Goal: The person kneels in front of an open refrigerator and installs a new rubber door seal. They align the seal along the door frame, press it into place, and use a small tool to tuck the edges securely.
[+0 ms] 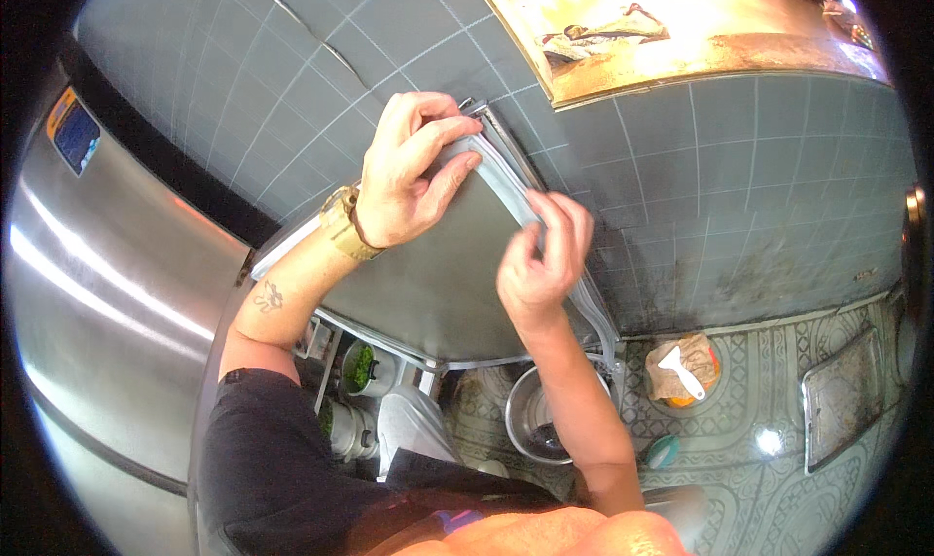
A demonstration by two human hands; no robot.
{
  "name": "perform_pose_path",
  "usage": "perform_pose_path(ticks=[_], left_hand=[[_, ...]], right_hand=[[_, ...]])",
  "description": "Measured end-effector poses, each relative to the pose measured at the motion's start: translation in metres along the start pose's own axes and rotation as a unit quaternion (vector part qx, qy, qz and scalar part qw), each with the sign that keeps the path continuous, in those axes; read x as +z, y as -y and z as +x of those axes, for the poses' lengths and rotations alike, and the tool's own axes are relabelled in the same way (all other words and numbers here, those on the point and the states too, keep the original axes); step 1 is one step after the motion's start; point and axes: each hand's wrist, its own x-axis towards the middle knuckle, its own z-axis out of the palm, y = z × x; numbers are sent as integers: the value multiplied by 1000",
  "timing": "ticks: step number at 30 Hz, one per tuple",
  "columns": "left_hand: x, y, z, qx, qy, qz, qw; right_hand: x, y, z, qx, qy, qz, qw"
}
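Observation:
A grey door panel (430, 286) of what looks like a refrigerator stands open in front of me, with a pale rubber gasket (503, 180) along its edges. At the panel's upper corner, my left hand (419, 165) pinches the gasket between thumb and fingers; a gold-coloured watch is on that wrist. Further down the same edge, my right hand (547, 253) has its fingers curled around the gasket strip, slightly blurred. Past my right hand the gasket runs loosely curved toward the lower corner.
A stainless steel appliance (124, 264) fills the left side. Shelves below hold a pot of greens (359, 366). On the patterned floor are a metal bowl (519, 417), a white scraper (680, 373) on brown paper, a green oval object (662, 452) and a metal tray (843, 399). A tiled wall stands behind.

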Motion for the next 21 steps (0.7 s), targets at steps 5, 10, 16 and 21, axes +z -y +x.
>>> perform_pose_path(ticks=[5,10,16,21], left_hand=[[3,-8,7,7,-41,6,999],[1,-2,6,38,-54,-15,998],[-2,3,10,31,-46,-56,997],[-7,-2,11,-37,-28,-55,997]], right_hand=[[35,1,27,-65,-70,-12,995],[45,-8,19,-102,-98,-51,989],[43,-6,21,-124,-90,-40,987],[37,-2,24,-58,-58,-11,997]])
